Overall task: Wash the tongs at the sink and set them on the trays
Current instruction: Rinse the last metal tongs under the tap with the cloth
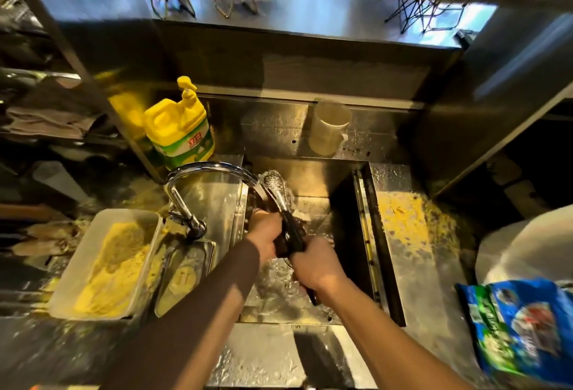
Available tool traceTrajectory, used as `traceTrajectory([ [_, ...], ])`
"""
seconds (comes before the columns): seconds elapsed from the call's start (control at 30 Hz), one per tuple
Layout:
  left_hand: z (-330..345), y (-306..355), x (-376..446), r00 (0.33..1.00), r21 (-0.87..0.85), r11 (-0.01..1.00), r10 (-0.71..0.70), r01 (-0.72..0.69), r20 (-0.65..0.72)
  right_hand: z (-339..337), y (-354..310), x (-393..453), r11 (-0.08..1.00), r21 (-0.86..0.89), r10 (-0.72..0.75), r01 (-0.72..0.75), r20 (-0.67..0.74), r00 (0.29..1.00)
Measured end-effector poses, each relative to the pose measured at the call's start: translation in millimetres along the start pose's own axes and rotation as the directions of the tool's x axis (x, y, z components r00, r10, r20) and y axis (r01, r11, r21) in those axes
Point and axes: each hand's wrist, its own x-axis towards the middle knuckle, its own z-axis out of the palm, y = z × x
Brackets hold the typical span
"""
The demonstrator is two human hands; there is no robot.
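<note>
I hold metal tongs [277, 191] with black handles over the steel sink [313, 172], their silver tips pointing away from me under the curved faucet [214, 167]. Water splashes around the tips. My right hand [316, 265] grips the black handle end from the near side. My left hand [266, 233], in a dark sleeve, closes around the tongs' middle just below the metal arms. A white tray [77, 268] holding yellow crumbs sits on the counter left of the sink, with a small metal tray [186, 278] beside it.
A yellow dish-soap pump bottle [178, 129] stands behind the faucet. A clear measuring jug [328, 127] sits on the ledge behind the sink. Yellow crumbs [403, 219] cover the right drainboard. A blue bag [524, 333] and a white container [527, 243] lie at right.
</note>
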Motion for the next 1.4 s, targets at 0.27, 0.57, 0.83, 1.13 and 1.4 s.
traceTrajectory([
  [0.27, 4.9, 3.9, 7.4, 0.995, -0.09, 0.996, -0.002, -0.007, -0.099, -3.5, -1.7, -1.2, 0.998, -0.067, -0.005, 0.007, 0.037, 0.999],
  [0.57, 17.4, 0.1, 12.6, 0.981, -0.096, 0.991, 0.072, -0.09, -0.179, -9.0, -0.3, -2.3, 0.997, -0.071, -0.012, 0.013, 0.018, 1.0],
  [0.83, 22.1, -3.5, 10.8, 0.99, -0.146, 0.987, 0.052, -0.071, -0.131, -17.4, -0.6, -2.1, 0.994, -0.102, -0.029, 0.028, -0.009, 1.0],
  [1.13, 26.0, -4.9, 8.6, 0.989, -0.181, 0.981, 0.04, -0.066, -0.144, -19.4, -0.2, -2.1, 0.994, -0.106, -0.025, 0.026, 0.008, 1.0],
  [1.4, -3.0, 6.7, 23.9, 0.972, 0.042, 0.991, 0.132, -0.126, -0.194, -39.7, 35.3, -20.5, 0.999, 0.048, 0.018, -0.023, 0.097, 0.995],
])
